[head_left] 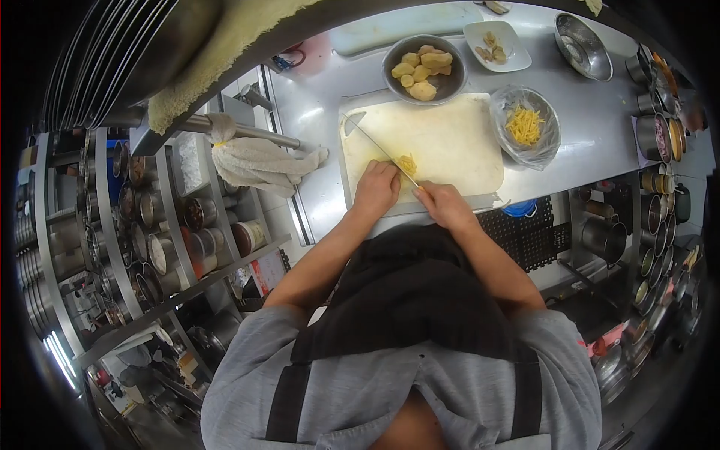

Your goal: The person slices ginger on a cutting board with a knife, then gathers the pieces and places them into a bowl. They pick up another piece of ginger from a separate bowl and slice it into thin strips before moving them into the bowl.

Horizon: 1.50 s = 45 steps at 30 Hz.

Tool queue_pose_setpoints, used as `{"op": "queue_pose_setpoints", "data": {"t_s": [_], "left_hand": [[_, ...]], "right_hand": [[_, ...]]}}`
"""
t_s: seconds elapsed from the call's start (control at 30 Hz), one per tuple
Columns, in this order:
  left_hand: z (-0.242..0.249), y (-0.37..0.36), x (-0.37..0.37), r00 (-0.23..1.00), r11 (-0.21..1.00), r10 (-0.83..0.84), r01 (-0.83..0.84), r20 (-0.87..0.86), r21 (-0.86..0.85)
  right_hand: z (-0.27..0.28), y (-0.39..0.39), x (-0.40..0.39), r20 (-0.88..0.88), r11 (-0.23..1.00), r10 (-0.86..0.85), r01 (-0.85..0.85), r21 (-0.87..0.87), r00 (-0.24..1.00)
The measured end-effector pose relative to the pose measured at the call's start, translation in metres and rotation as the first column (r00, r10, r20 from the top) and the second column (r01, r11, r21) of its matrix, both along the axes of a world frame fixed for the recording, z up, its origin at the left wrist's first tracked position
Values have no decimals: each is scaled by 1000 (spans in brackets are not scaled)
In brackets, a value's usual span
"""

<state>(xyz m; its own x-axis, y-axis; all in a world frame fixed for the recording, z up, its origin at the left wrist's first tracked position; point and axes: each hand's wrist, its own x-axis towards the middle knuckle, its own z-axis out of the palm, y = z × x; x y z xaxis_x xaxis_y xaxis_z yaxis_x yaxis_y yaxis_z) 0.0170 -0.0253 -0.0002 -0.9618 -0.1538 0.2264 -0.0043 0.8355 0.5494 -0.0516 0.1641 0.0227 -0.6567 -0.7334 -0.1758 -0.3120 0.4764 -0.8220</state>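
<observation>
My right hand [444,204] is wrapped round the handle of a knife [381,148], whose long blade slants up and left over a white cutting board [457,135]. Close beside the blade, my left hand [379,186] has its fingers curled down on the board; anything under the fingertips is hidden. Cut yellow strips [407,163] lie against the blade, just right of my left fingertips. Behind the board is a metal bowl [388,75] of peeled yellow pieces [422,91]. A plastic-lined bowl [553,129] at the board's right holds yellow strips [525,125].
A square white dish [517,58] with small pieces stands at the back, left of a metal strainer [583,46]. Whitish cloths [255,161] hang from a rail left of the board. Shelves of pots [199,214] fill the left side; more containers [654,139] stand far right.
</observation>
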Motion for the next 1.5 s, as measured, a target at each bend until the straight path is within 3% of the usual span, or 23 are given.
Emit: {"op": "queue_pose_setpoints", "data": {"t_s": [0.1,0.3,0.47,0.63,0.8,1.1,1.5], "left_hand": [[1,0,-1,996,999,-14,17,-89,41],[-1,2,0,995,999,14,-10,-98,50],[0,0,3,999,1000,5,-4,-52,30],[5,-7,8,999,995,-42,45,-32,85],[9,-12,14,992,992,-125,126,25,-29],[5,2,8,999,1000,1,-1,-37,-13],[8,1,5,995,1000,-17,17,-101,-7]], "right_hand": [[2,-2,-4,18,999,-40,40,5,999],[19,15,3,157,995,-83,73,65,984],[3,-3,3,57,997,-69,68,21,996],[1,3,-1,81,998,-65,64,11,995],[9,8,-2,73,999,-41,40,6,997],[20,26,2,39,998,-22,20,57,999],[6,-2,-5,-24,1000,-12,12,-29,1000]]}}
